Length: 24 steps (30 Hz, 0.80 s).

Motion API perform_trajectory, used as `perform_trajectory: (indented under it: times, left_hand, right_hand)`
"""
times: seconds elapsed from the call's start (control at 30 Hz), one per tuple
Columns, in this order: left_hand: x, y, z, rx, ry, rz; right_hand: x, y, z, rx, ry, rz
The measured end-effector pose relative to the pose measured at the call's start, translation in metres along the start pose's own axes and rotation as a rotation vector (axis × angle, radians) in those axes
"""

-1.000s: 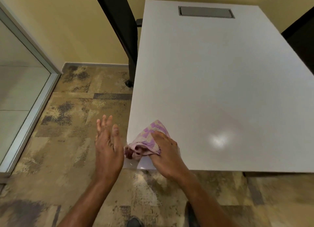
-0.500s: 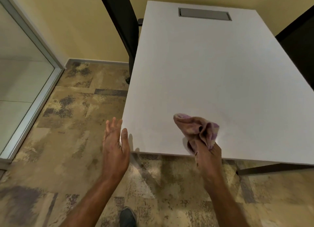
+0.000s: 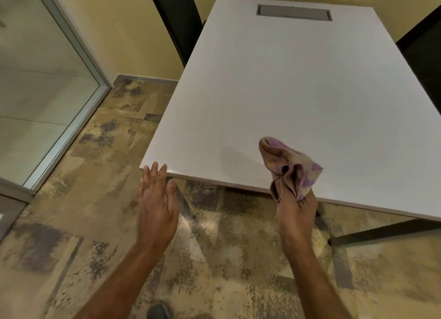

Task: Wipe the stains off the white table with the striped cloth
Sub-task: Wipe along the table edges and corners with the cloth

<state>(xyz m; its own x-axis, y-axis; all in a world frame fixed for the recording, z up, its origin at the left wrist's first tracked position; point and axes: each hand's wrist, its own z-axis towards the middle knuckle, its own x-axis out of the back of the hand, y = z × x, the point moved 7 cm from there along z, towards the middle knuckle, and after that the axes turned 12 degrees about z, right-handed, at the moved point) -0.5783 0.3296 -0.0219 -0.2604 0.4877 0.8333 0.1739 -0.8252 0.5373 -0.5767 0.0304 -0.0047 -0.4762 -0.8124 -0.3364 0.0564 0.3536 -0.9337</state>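
Observation:
The white table fills the upper right of the head view, its near edge running from the left corner down to the right. My right hand grips the crumpled pink and purple striped cloth, which is bunched and lifted just above the table's near edge. My left hand hovers flat with straight fingers beside the table's near left corner, its fingertips at the edge. I see no plain stain on the tabletop.
A grey cable hatch is set in the table's far end. Dark chairs stand at the far left and far right. A glass partition with a metal frame lines the left. Patterned carpet lies below.
My right hand lifted the cloth off the near left corner and carried it right along the near edge. My left hand stayed flat and drifted toward the corner.

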Motion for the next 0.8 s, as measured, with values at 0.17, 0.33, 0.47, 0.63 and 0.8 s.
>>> perform_trajectory:
  times: [0.17,0.33,0.47,0.63,0.8]
  left_hand:
    - [-0.009,-0.004,-0.025,-0.023,0.036,0.055]
    - [-0.016,-0.015,-0.025,-0.057,0.114,0.06]
    - [-0.026,-0.026,-0.027,-0.112,0.162,0.007]
    - [-0.038,-0.038,-0.024,-0.196,0.222,-0.058]
    - [-0.053,-0.049,-0.019,-0.307,0.294,-0.1]
  right_hand:
    - [0.028,0.002,-0.01,0.1,0.029,-0.101]
    - [0.037,0.008,-0.021,0.29,0.044,-0.102]
    - [0.037,0.027,-0.028,0.462,0.047,-0.169]
    - [0.037,0.07,-0.03,0.636,0.087,-0.226]
    - [0.039,0.09,-0.026,0.791,0.11,-0.08]
